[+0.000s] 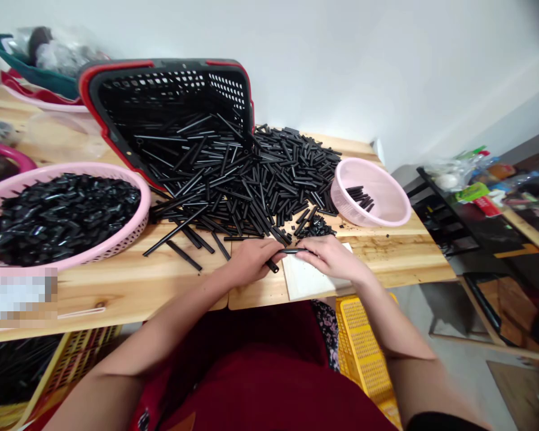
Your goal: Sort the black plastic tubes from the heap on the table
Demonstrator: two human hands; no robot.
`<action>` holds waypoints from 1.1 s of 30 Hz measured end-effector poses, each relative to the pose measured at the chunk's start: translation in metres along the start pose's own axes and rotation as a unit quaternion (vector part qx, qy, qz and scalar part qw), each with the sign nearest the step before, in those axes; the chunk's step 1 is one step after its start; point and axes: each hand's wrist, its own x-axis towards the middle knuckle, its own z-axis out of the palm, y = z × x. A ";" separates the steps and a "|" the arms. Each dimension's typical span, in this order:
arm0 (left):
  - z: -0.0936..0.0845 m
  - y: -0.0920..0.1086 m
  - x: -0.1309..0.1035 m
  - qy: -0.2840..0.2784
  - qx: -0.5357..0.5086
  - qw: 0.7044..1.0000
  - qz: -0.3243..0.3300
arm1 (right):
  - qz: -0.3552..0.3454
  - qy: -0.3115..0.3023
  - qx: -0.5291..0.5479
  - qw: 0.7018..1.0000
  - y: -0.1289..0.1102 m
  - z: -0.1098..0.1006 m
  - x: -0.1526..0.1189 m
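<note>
A thin black tube [291,251] lies level between my two hands, above the left edge of a white board [303,280]. My left hand [257,260] is closed round its left end, and a black-handled tool [272,266] sticks out below the same fingers. The fingers of my right hand [326,256] pinch the tube's right end, over the board. Just beyond my hands is a small heap of short black pieces [318,227], with a large pile of black tubes [269,179] behind it.
A tipped black basket with red trim [87,99] spills tubes. On the left stands a pink basket [144,200] of black pieces; on the right, a pink bowl [395,200] holds several tubes. Yellow crates [363,341] stand below the table edge.
</note>
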 end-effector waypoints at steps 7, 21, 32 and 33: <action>-0.059 -0.025 -0.019 0.096 -0.018 0.988 -0.116 | 0.072 0.087 -0.065 0.991 0.036 -0.062 -0.044; -0.037 0.007 0.000 0.038 -0.277 0.934 -0.224 | 0.132 0.154 -0.056 0.978 0.038 0.050 0.000; -0.030 0.022 0.011 -0.022 -0.339 0.911 -0.232 | 0.130 0.133 0.277 0.943 -0.005 0.011 0.015; -0.030 0.022 0.011 -0.034 -0.347 0.908 -0.234 | 0.133 0.125 0.288 0.940 -0.003 0.010 0.015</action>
